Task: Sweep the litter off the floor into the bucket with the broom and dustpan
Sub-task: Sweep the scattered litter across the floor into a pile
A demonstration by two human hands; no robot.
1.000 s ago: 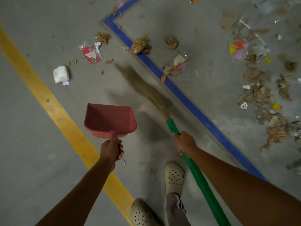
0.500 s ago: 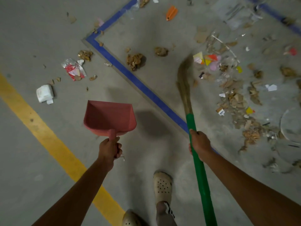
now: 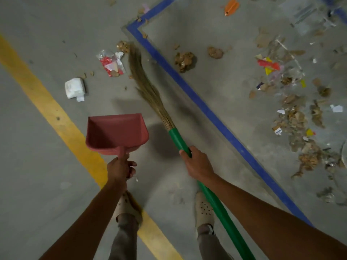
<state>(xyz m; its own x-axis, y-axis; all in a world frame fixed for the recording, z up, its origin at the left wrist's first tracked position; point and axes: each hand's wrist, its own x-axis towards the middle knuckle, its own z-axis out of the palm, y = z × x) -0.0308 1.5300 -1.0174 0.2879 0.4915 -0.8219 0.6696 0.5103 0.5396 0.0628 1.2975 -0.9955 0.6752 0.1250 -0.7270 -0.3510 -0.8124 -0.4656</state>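
My left hand (image 3: 120, 168) grips the handle of a red dustpan (image 3: 115, 133), held above the grey floor with its mouth facing away from me. My right hand (image 3: 197, 163) grips the green handle of a broom (image 3: 180, 139). Its straw bristles (image 3: 144, 85) reach forward and left, with the tips near a brown crumpled scrap (image 3: 123, 46) and a clear wrapper with red pieces (image 3: 111, 63). A white wad (image 3: 74, 88) lies further left. Brown paper lumps (image 3: 185, 61) and a long spread of mixed litter (image 3: 296, 117) lie right of the blue line. No bucket is in view.
A yellow floor stripe (image 3: 54, 111) runs diagonally under my left arm. A blue taped line (image 3: 206, 107) with a corner at the top crosses the floor. An orange item (image 3: 231, 6) lies at the top. My two feet in pale clogs (image 3: 203, 209) stand at the bottom.
The broom head has swung from the litter right of the blue line back to the left, across the line, to the wrapper and brown scrap. The dustpan stays held in about the same place.
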